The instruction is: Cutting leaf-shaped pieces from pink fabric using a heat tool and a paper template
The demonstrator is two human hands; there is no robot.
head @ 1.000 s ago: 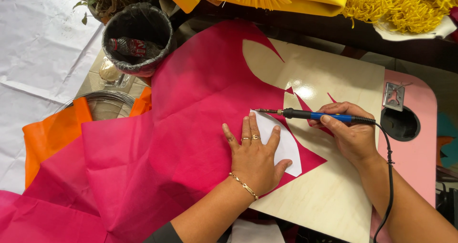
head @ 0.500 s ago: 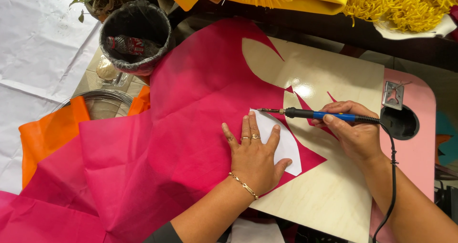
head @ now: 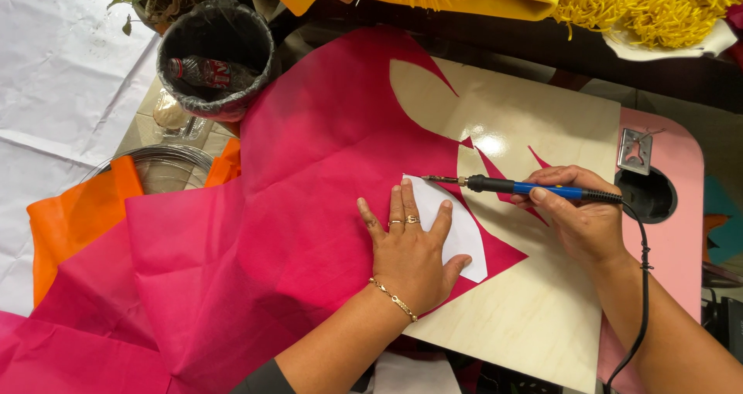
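Hands apart: left hand (head: 412, 256) flat, fingers spread, pressing one white paper template (head: 457, 225) onto crinkled pink fabric (head: 255, 239); right hand (head: 579, 217) clamped on one blue-handled hot-tip tool (head: 511, 186), corded, tip at the template's upper edge. Fabric covers a glossy pale plywood board (head: 534, 316). Beyond the fabric: black-lined bin (head: 220, 57), orange fabric (head: 77, 216).

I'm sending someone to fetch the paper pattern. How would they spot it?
Find the pale wooden board with pink fabric over it. The left hand presses a white paper shape there: the only white piece on the pink, curved, beside the tool's tip.
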